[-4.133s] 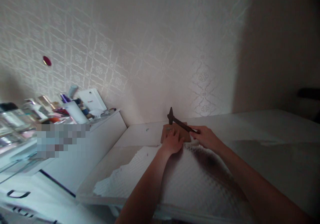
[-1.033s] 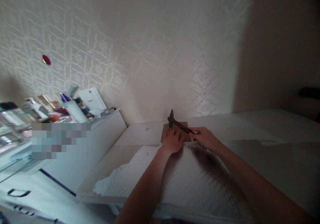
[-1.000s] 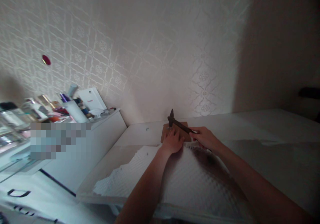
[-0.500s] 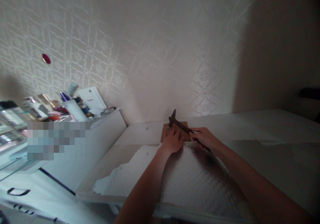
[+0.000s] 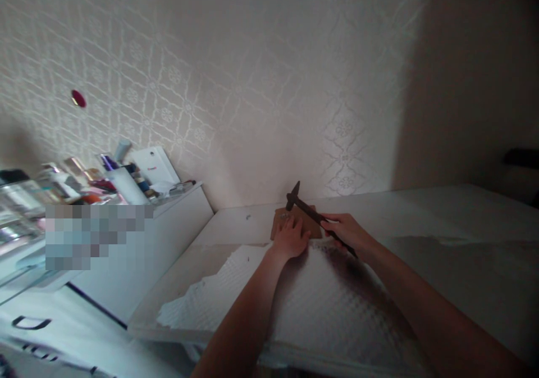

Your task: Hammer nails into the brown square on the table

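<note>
My right hand [image 5: 342,229] is wrapped round the handle of a dark hammer [image 5: 310,212]. Its head is raised a little above a small brown board [image 5: 312,227], tilted up to the left. Flat on that board lies my left hand [image 5: 291,237], its fingers spread and pointing away from me. Beside the left fingertips, under the hammer head, is a small shiny piece [image 5: 283,216], too small to name. A white quilted sheet of paper or cloth [image 5: 328,299] is spread beneath both forearms.
The white table [image 5: 404,212] runs along a patterned wall. At left stands a white cabinet [image 5: 177,232] crowded with bottles and tubes [image 5: 126,186] and a white box [image 5: 155,165]. A tiny dark bit [image 5: 248,217] lies on the table.
The hammer head has risen slightly off the board and shifted a little right. My left hand stays in place on the board.
</note>
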